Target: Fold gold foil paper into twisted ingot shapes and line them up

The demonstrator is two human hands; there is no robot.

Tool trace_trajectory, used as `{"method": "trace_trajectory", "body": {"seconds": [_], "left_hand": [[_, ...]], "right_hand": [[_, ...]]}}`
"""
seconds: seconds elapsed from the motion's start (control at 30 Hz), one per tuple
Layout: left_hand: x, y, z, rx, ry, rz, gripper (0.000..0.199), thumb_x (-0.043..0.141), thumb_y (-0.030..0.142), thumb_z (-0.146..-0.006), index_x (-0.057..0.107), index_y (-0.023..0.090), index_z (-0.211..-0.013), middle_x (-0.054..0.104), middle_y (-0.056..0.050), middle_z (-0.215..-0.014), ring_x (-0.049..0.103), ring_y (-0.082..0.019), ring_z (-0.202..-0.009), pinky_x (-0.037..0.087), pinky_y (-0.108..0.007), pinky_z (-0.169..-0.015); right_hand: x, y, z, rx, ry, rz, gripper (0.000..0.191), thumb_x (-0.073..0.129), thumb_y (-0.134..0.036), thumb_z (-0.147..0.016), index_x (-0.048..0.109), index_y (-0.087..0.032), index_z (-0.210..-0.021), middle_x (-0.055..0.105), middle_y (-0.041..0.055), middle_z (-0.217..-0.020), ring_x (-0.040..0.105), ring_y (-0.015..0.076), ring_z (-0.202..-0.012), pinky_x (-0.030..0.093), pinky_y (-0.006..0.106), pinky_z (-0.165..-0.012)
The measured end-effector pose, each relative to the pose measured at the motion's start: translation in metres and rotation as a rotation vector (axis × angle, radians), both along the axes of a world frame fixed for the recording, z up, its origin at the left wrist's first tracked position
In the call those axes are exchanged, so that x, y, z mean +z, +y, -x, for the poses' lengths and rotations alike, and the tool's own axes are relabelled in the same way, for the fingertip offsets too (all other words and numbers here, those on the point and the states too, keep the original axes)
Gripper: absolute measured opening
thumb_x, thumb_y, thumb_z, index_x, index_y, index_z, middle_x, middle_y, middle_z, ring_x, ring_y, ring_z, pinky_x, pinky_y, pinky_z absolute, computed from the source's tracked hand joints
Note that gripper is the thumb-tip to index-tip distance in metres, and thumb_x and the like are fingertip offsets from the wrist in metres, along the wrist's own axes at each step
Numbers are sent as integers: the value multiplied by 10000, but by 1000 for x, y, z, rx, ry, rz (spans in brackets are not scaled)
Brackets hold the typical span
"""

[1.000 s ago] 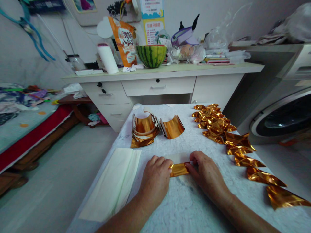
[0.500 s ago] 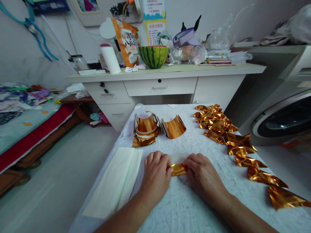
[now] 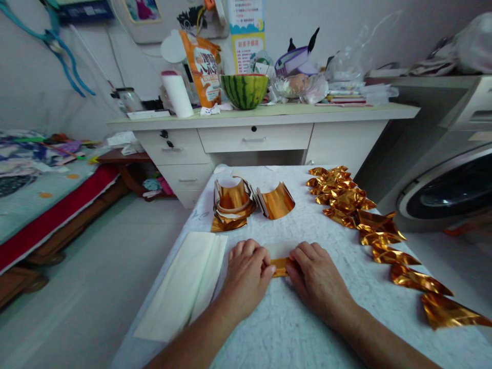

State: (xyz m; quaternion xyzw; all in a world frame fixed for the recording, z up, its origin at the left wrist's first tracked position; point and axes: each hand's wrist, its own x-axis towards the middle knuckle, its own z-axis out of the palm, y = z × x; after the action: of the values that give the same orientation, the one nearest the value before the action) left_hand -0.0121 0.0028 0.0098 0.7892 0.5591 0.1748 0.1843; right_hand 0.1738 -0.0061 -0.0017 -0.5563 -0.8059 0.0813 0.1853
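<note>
Between my two hands, low over the table's middle, is a narrow strip of gold foil paper with a pale translucent sheet behind it. My left hand has its fingers closed on the strip's left end. At the right end, my right hand pinches it between thumb and fingers. Curled gold foil sheets lie stacked beyond my left hand, with a single curled gold sheet beside them. A stack of pale paper is left of my left hand.
Twisted gold foil pieces run in a row along the table's right side. The cloth-covered table meets a white desk bearing a watermelon half and an orange pouch. A washing machine stands at right.
The gold strip between my hands shows slightly narrower, as my right hand has shifted a little to the left along it. The view has moved slightly.
</note>
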Motion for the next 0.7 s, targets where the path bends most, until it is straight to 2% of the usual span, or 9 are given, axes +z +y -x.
{"method": "trace_trajectory", "body": {"seconds": [0.17,0.33,0.53,0.7], "left_hand": [[1,0,1,-15,-3,9,170,680,310,-796,553,227,-871,525,-9,-965,464,-222,-995,344,-367,-875],[-1,1,3,-19,-4,4,193,694,316,-792,551,224,-885,521,-7,-966,458,-223,-992,339,-363,-868],[-4,1,5,-30,-17,-9,201,703,326,-793,554,221,-878,517,-2,-950,457,-217,-978,334,-352,-849],[-3,2,5,-32,-35,6,180,698,285,-794,553,225,-882,520,1,-959,455,-213,-988,335,-349,-856]], "right_hand": [[-1,0,2,-9,-31,-9,114,508,-203,-899,599,-183,-834,582,77,-874,488,223,-815,385,358,-757],[-2,0,1,-14,-62,1,111,508,-231,-908,596,-187,-857,577,73,-891,492,227,-830,386,366,-764],[-2,-2,1,-6,-85,-6,182,542,-363,-906,594,-189,-894,568,75,-907,490,238,-836,387,378,-765],[0,-2,2,-14,-131,11,205,536,-379,-909,600,-184,-896,575,85,-921,488,239,-841,388,374,-760]]}}
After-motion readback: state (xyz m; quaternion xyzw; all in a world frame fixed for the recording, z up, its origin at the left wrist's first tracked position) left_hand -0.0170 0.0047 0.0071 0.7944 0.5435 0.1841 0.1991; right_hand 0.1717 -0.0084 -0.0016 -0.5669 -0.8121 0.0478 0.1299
